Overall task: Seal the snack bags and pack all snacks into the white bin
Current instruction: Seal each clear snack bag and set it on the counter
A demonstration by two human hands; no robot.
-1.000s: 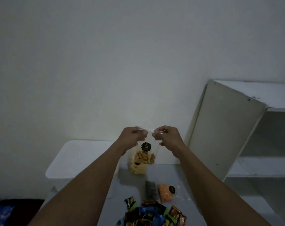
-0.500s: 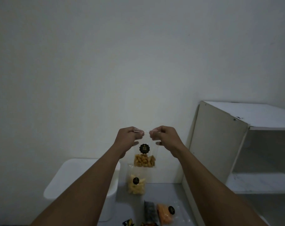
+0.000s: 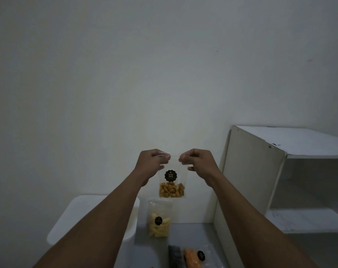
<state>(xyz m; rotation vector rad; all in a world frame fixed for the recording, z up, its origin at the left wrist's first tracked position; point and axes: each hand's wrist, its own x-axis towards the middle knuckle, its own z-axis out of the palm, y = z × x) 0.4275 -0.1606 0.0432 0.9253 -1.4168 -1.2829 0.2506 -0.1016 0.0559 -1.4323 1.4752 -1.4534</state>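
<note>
**Pang Pang bag pinched at its top edge**

Nearest us, an orange snack bag (image 3: 191, 258) with an unreadable black sticker lay on the grey table (image 3: 185, 234), beside a dark packet (image 3: 175, 256). Farther back, a bag of yellow chips (image 3: 159, 223) stood just right of the white bin (image 3: 87, 213). Above them we held a clear bag of golden snacks (image 3: 172, 185) in the air. Our left hand (image 3: 150, 164) and right hand (image 3: 200, 161) each pinched a top corner. Its black sticker read "Pang Pang". A white shelf unit (image 3: 255, 171) stood far right.
</note>
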